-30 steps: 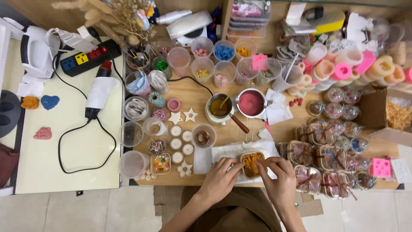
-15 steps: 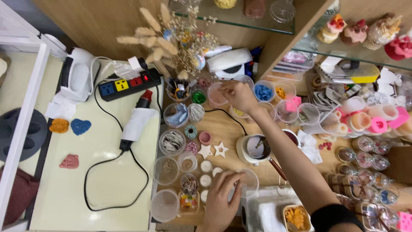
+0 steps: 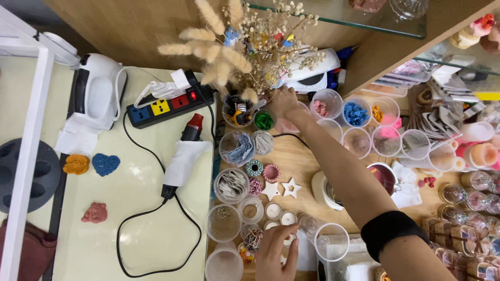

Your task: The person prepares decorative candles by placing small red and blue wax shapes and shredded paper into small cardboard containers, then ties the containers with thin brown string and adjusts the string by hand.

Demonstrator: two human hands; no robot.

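Right hand (image 3: 284,101) closed on dried grass bouquet (image 3: 245,41), fluffy beige plumes; left hand (image 3: 276,252) fingers spread, touching small clear cups (image 3: 250,211)

Two hands work the bench (image 3: 291,161): two white star shapes (image 3: 281,189) beyond the left hand's (image 3: 276,255) grip, one power strip (image 3: 166,105), one blue heart (image 3: 105,164), one orange flower (image 3: 76,164), one pink bear (image 3: 95,213).

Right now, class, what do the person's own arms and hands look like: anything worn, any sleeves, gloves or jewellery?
Both hands are bare, without gloves or visible rings. The right hand leads to an unsleeved forearm with a snug black fabric band around it. Of the left hand only fingers show.
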